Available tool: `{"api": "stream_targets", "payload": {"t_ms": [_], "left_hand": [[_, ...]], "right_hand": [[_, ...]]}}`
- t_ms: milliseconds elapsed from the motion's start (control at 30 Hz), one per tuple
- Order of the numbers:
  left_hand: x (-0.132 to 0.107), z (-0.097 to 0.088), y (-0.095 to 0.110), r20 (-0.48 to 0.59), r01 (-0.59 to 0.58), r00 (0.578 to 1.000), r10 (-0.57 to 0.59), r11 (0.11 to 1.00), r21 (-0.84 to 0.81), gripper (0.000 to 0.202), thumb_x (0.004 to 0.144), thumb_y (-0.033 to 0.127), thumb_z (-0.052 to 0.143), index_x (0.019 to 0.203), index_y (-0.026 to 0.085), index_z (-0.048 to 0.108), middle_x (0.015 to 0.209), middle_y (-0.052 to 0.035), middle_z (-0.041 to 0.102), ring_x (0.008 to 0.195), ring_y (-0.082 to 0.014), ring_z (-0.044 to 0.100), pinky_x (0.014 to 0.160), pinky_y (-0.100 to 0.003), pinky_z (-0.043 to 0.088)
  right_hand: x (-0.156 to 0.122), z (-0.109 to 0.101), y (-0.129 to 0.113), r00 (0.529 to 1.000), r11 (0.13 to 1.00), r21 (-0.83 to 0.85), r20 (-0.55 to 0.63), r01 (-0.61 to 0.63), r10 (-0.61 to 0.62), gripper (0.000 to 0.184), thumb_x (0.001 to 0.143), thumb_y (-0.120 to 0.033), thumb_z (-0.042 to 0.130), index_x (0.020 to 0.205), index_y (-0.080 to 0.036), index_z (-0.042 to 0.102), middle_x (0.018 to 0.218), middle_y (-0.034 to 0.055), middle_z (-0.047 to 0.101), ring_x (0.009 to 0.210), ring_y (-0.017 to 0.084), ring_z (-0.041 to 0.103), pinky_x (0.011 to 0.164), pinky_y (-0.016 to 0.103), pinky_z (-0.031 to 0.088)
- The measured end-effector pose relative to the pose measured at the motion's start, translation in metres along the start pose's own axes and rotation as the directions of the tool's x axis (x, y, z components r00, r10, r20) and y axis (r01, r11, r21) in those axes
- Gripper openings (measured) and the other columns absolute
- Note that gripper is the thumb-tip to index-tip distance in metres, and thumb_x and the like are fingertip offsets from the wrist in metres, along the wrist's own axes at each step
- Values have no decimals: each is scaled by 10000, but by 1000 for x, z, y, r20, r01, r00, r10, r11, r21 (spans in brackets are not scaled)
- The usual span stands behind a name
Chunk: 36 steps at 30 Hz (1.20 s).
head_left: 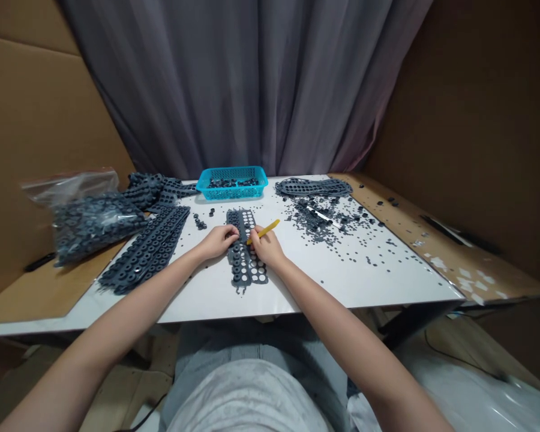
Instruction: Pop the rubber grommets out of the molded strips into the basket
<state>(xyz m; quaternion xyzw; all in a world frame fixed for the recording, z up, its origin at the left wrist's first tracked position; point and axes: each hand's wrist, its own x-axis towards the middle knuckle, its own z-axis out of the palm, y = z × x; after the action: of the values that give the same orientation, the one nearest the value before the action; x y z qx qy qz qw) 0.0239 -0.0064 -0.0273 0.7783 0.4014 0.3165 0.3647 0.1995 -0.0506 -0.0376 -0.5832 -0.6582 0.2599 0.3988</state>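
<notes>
A dark grey perforated rubber sheet point(247, 278) lies lengthwise in front of me on the white table. Its left part carries thick rings, while its right part shows rows of open round holes with white behind them. My left hand point(219, 241) is closed at the sheet's left edge, thumb and fingers pinched on it. In my right hand point(268, 247) I grip a slim yellow pen-like tool point(270, 227), tilted over the sheet. Its working tip is hidden by my fingers. A few loose dark rings point(200, 222) sit left of the sheet.
A blue basket point(232, 192) holding dark pieces stands at the back. On the left are ringed strips point(150, 252) and a clear bag of dark pieces point(96, 225). To the right lie stacked perforated sheets point(312, 187) and scattered small discs point(319, 231). Cardboard walls flank the table.
</notes>
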Motion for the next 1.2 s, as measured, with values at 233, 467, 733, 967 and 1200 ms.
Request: {"api": "stream_targets", "payload": {"t_ms": [233,467,733,967,1200], "left_hand": [[5,2,-10,-78,145,979,-190,909,-391,267,680,375,686,778,144,595,656,11,551,575,-111,472,560,-227,355],[-3,-6,6,37,236,956,-291,688,-686,353,644,297,764,919,129,620,674,14,538,522,-45,408,466,-141,273],[-7,-1,7,202,343,912,-358,392,-854,208,816,264,635,895,72,650,663,-14,507,457,-16,352,406,-113,256],[-10,2,7,370,436,815,-446,52,-899,241,919,226,495,861,61,661,633,-9,495,422,-2,341,388,-105,238],[-13,4,6,363,437,784,-504,33,-899,204,826,277,655,907,93,682,717,-44,569,457,3,327,426,-116,217]], "right_hand": [[-1,1,2,1000,995,101,-10,-1,2,248,875,-298,402,661,-208,488,540,-28,534,547,142,517,587,238,383],[4,0,10,997,944,321,40,-72,63,263,860,-397,407,738,-206,540,541,-26,573,447,126,506,479,237,399],[21,-11,-4,994,834,542,26,-103,106,355,817,-501,524,980,-196,600,743,27,670,571,139,579,497,238,426],[20,-9,7,995,879,469,91,-88,52,339,872,-440,522,1105,-218,629,993,69,708,763,179,638,671,305,499],[14,-10,9,985,874,459,129,-160,113,318,925,-415,457,1161,-243,583,979,49,724,771,166,660,714,301,526]]}}
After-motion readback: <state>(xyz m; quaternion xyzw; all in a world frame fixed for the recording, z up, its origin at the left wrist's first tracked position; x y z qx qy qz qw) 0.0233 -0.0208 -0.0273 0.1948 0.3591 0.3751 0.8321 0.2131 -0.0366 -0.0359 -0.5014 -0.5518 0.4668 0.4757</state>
